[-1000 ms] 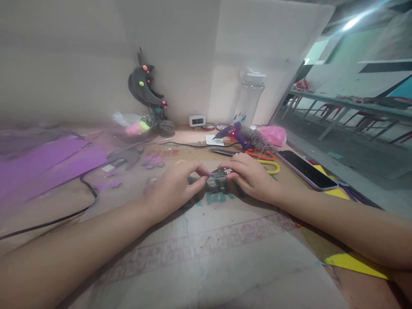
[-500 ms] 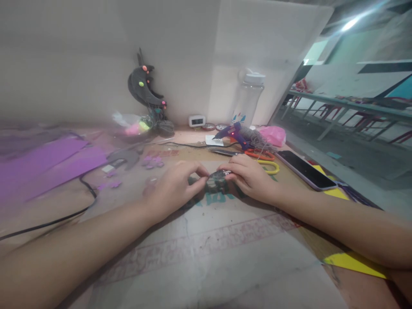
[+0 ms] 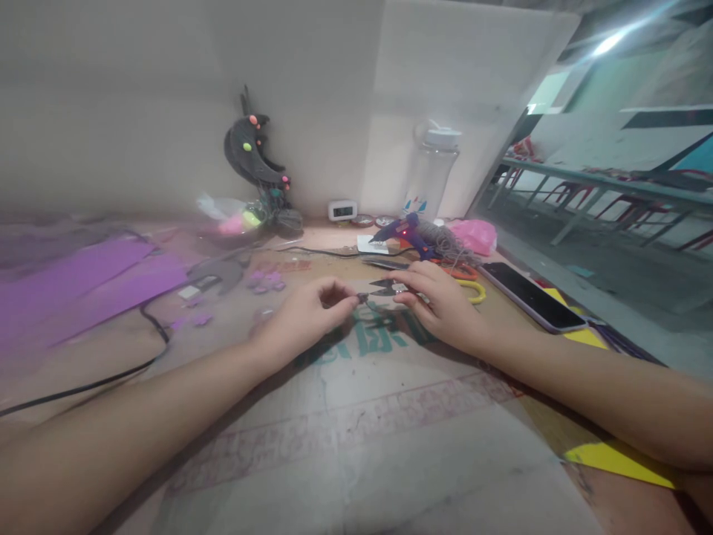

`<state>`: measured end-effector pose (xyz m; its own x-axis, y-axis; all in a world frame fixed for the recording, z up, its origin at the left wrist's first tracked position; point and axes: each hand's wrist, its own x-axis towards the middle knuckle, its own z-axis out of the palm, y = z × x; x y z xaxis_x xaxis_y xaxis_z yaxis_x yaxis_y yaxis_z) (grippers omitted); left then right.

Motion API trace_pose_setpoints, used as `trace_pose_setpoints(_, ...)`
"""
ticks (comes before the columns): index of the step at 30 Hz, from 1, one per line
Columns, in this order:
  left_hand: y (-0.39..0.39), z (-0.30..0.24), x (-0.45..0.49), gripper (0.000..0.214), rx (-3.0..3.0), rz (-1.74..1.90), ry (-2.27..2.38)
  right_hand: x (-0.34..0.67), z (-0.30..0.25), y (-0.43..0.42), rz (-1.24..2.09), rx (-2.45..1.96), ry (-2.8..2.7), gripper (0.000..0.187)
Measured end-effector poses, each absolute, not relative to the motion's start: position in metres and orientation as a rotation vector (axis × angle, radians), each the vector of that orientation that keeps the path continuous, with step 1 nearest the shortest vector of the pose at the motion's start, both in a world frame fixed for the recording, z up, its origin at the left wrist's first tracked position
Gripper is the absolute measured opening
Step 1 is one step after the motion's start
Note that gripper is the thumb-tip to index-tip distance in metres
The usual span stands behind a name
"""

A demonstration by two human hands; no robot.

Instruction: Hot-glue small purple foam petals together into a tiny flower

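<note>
My left hand (image 3: 312, 316) is closed, thumb and fingers pinching a small dark piece (image 3: 362, 298) whose kind I cannot make out. Facing it, my right hand (image 3: 443, 305) is wrapped round a small pair of snips (image 3: 383, 288). Their dark pointed blades stand apart and point left. A narrow gap separates the blades from the dark piece. The handles are hidden in my right palm. Both hands are above a plastic sheet (image 3: 356, 446) with green and red print.
Behind my hands lie a purple glue gun (image 3: 409, 232), grey yarn (image 3: 443, 241) and scissors with a yellow handle (image 3: 473, 291). A phone (image 3: 532, 297) lies to the right. Purple foam sheets (image 3: 111, 286) are at left. A bottle (image 3: 434, 174), a clock (image 3: 342, 210) and a dark crescent ornament (image 3: 248, 152) stand behind.
The snips were close against the dark piece between my hands. Now their blades are spread and visibly apart from it, and my right hand has shifted slightly.
</note>
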<state>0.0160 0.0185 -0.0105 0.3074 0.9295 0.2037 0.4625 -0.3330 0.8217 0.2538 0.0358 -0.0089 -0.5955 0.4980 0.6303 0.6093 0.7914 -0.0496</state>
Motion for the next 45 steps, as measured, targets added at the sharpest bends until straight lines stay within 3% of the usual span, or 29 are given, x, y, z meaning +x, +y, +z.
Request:
trace_pose_setpoints(6,0.0192,-0.0118,0.0165,0.028,1.814,0.813,1.189,0.2517,-0.0089,0.0354,-0.404,-0.799,-2.385,0.030)
trace_pose_setpoints(15,0.0151,-0.0102,0.0171,0.022,1.911,0.824,1.200,0.2498,-0.0068,0.0349,-0.490,-0.806,-2.409,0.028)
trace_pose_setpoints(45,0.0148,-0.0114,0.0179,0.022,1.920,0.827,1.192,0.2497,-0.0092,0.0361,-0.427,-0.788,-2.415,0.028)
